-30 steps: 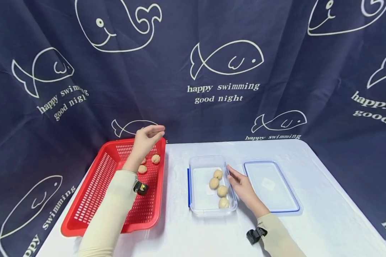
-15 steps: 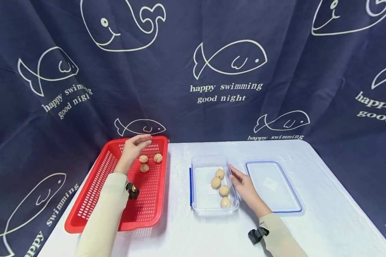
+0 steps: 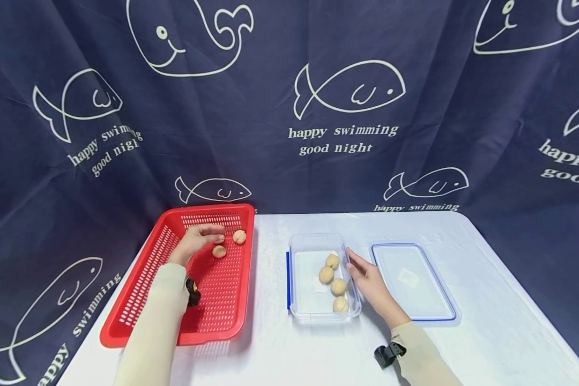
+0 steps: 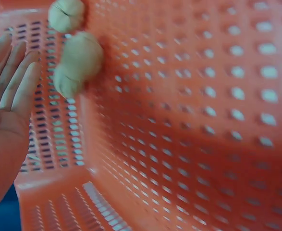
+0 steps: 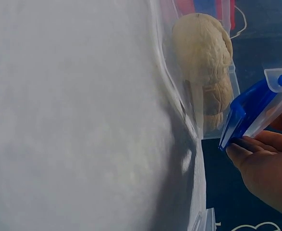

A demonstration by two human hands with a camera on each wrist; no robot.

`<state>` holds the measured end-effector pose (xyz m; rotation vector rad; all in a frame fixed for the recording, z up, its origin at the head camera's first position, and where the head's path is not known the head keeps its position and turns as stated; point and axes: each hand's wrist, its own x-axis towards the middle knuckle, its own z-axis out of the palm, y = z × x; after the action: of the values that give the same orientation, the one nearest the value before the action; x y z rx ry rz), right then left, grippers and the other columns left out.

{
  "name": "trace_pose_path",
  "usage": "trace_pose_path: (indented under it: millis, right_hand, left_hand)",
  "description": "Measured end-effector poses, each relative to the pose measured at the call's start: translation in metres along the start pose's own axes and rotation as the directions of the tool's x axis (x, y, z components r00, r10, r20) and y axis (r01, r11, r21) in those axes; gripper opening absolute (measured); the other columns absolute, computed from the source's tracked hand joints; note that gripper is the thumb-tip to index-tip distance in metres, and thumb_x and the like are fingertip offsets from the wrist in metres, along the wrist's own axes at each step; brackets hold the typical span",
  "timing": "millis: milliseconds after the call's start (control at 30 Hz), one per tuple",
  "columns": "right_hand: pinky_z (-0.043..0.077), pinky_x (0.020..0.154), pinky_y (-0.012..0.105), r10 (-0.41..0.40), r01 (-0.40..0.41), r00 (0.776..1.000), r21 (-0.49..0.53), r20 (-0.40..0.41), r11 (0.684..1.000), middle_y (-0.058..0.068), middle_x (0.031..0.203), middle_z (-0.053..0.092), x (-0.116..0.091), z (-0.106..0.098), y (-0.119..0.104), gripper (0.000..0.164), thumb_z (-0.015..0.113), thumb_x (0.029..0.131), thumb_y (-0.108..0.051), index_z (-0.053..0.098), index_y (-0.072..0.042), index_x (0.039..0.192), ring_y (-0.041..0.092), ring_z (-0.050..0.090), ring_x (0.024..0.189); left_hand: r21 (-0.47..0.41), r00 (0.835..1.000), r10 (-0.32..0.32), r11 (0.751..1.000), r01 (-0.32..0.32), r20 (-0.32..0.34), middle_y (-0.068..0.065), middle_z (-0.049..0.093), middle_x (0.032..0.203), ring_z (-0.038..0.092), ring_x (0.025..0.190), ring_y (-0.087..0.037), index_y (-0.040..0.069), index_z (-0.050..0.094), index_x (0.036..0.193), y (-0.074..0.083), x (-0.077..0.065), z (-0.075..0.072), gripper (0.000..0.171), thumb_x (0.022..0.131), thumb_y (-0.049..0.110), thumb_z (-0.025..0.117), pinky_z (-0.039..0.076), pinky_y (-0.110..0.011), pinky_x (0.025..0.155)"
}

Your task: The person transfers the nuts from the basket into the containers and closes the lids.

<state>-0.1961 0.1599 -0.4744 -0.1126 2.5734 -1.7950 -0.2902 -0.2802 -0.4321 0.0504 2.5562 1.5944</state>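
My left hand (image 3: 198, 241) reaches into the red plastic basket (image 3: 248, 268), its fingers extended over the walnuts there. One walnut (image 3: 239, 236) lies near the far right corner and another (image 3: 219, 251) just below the fingertips. The left wrist view shows a third walnut (image 4: 67, 83) beside them, with the fingers (image 4: 23, 89) straight and apart from it. Several walnuts (image 3: 326, 275) rest in a clear plastic container (image 3: 301, 316). Against its right side is my right hand (image 3: 369, 281), whose fingers (image 5: 261, 144) touch the hanging blue latch (image 5: 251, 108) in the right wrist view.
The container's clear lid (image 3: 410, 284) with a blue seal lies flat to its right. Another blue latch flap (image 3: 288, 281) hangs at the container's left side. A white cloth covers the table (image 3: 309, 354). Behind it hangs a dark blue curtain (image 3: 270, 161) with fish drawings.
My left hand has come down and slightly left from above the basket's far rim, into the basket over the walnuts. My right hand stays at the container's side.
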Motion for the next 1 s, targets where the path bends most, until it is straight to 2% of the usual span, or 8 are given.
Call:
trace_pose_path:
  millis: [67, 200, 400, 600, 833, 1000]
  right_hand:
    - [0.031, 0.110, 0.036, 0.001, -0.001, 1.000, -0.001, -0.001, 1.000, 0.016, 0.149, 0.036, 0.000, 0.000, 0.001, 0.046, 0.048, 0.101, -0.012, 0.038, -0.005, 0.146, 0.032, 0.037, 0.136]
    - [0.032, 0.110, 0.037, 0.004, -0.004, 1.000, -0.006, -0.009, 1.000, 0.016, 0.148, 0.037, 0.001, 0.001, 0.002, 0.046, 0.049, 0.100, -0.011, 0.039, -0.005, 0.145, 0.032, 0.038, 0.135]
    - [0.032, 0.109, 0.036, -0.003, 0.003, 1.000, 0.003, -0.011, 1.000, 0.017, 0.148, 0.037, 0.000, 0.001, 0.002, 0.046, 0.049, 0.100, -0.009, 0.039, -0.004, 0.145, 0.032, 0.038, 0.135]
    - [0.032, 0.109, 0.034, -0.007, 0.007, 1.000, 0.005, -0.009, 1.000, 0.017, 0.148, 0.037, 0.001, 0.001, 0.000, 0.046, 0.049, 0.100, -0.008, 0.039, -0.003, 0.145, 0.032, 0.038, 0.135]
    - [0.032, 0.110, 0.037, -0.005, 0.005, 1.000, -0.005, -0.016, 1.000, 0.018, 0.148, 0.037, 0.001, 0.001, 0.000, 0.046, 0.049, 0.100, -0.008, 0.039, -0.003, 0.145, 0.033, 0.038, 0.135]
    - [0.032, 0.109, 0.037, 0.004, -0.004, 1.000, -0.012, -0.022, 1.000, 0.018, 0.148, 0.038, 0.001, 0.001, 0.002, 0.046, 0.049, 0.100, -0.009, 0.039, -0.004, 0.145, 0.033, 0.038, 0.135]
  left_hand:
    - [0.028, 1.000, 0.002, 1.000, -0.002, 0.016, -0.021, 0.063, 0.121, 0.056, 0.115, -0.026, -0.004, 0.061, 0.124, -0.007, -0.001, -0.002, 0.035, 0.091, 0.008, 0.064, 0.043, -0.037, 0.100]
    - [0.049, 0.999, 0.001, 0.999, -0.003, 0.047, -0.018, 0.068, 0.114, 0.064, 0.101, -0.013, -0.006, 0.062, 0.122, -0.018, -0.001, -0.005, 0.035, 0.089, 0.006, 0.067, 0.049, -0.023, 0.088]
    - [0.049, 0.996, -0.054, 0.997, 0.051, 0.064, -0.013, 0.072, 0.104, 0.063, 0.086, -0.005, -0.006, 0.062, 0.121, -0.025, -0.004, -0.005, 0.041, 0.083, 0.007, 0.073, 0.052, -0.021, 0.079]
    - [0.104, 0.996, -0.053, 0.994, 0.045, 0.071, -0.013, 0.071, 0.106, 0.060, 0.088, -0.007, -0.006, 0.063, 0.121, -0.025, -0.003, -0.002, 0.045, 0.081, 0.010, 0.076, 0.050, -0.018, 0.074]
    - [0.158, 0.996, -0.082, 0.985, 0.075, 0.040, -0.008, 0.073, 0.096, 0.057, 0.087, -0.013, -0.002, 0.069, 0.112, -0.020, -0.002, 0.002, 0.037, 0.079, 0.011, 0.078, 0.048, -0.020, 0.074]
    - [0.165, 0.997, -0.078, 0.984, 0.072, 0.027, -0.007, 0.073, 0.092, 0.058, 0.086, -0.014, -0.003, 0.070, 0.109, -0.020, -0.003, 0.001, 0.035, 0.078, 0.011, 0.079, 0.049, -0.022, 0.073]
